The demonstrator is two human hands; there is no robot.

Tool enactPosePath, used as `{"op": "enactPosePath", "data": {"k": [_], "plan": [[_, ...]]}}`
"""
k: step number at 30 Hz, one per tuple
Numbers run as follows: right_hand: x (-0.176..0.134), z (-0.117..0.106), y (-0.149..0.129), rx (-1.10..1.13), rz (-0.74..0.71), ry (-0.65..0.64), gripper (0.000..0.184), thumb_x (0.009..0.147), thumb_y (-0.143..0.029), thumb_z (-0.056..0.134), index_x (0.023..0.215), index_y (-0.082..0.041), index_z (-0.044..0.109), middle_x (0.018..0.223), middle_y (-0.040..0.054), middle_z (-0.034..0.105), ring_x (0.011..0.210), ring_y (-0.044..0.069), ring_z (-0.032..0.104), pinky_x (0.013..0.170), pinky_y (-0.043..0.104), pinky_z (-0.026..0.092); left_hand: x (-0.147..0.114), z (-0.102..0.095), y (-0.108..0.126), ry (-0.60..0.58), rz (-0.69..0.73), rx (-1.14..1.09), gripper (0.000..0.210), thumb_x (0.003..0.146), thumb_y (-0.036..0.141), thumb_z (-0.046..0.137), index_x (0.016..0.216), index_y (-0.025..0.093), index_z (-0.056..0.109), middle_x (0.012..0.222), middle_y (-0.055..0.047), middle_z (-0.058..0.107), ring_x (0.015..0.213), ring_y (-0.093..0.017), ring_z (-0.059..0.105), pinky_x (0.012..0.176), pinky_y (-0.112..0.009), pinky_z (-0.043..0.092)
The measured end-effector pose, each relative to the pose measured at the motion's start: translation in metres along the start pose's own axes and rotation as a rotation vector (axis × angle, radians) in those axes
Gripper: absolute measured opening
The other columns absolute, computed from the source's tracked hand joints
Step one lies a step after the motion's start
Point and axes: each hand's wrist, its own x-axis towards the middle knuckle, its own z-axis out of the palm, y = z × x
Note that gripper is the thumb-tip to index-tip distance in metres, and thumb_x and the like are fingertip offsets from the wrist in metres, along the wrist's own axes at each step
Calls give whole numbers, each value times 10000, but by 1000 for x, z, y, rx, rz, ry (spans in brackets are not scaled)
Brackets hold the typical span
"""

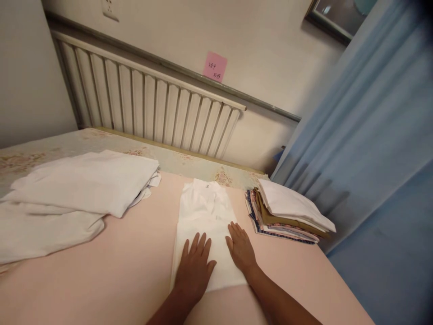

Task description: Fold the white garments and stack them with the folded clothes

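A white shirt point(206, 212), folded into a long rectangle, lies on the pink sheet in front of me, its collar end pointing away toward the wall. My left hand point(195, 266) rests flat on the shirt's near left part with the fingers spread. Over the right edge of the shirt lies my right hand point(241, 247), palm down, fingers stretched out and thumb apart. Neither hand grips anything. The cloth beneath both palms is hidden.
To the right stands a stack of folded clothes point(287, 210) with a white piece on top. Unfolded white garments point(84, 185) are heaped at the left. Behind the pink-covered surface point(135, 275) are a radiator point(149, 99) and wall; a blue curtain point(358, 131) hangs at the right.
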Motion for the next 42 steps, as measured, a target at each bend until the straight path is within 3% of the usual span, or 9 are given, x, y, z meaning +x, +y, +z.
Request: {"op": "enactPosePath", "data": {"k": [14, 29, 42], "plan": [[0, 2, 0, -4, 2, 20, 443, 986, -353, 332, 1376, -189, 465, 1419, 97, 472, 1348, 243, 386, 1089, 463, 330, 7, -3, -26, 35, -140, 12, 500, 926, 405, 367, 1377, 216, 473, 1460, -71, 443, 1385, -294, 323, 1118, -524, 264], [0, 3, 1, -8, -1, 12, 432, 985, -341, 348, 1361, -173, 480, 1423, 99, 468, 1353, 237, 378, 1098, 452, 319, 9, -2, -28, 15, -134, 27, 507, 923, 396, 377, 1367, 175, 482, 1457, -82, 445, 1369, -310, 346, 1101, -526, 282], [0, 2, 0, -39, -3, -10, 447, 993, -348, 322, 1360, -147, 480, 1429, 102, 458, 1353, 242, 376, 1100, 445, 313, 7, 3, -29, 71, -112, 58, 497, 927, 414, 377, 1353, 187, 495, 1441, -76, 470, 1357, -303, 366, 1089, -513, 307]]}}
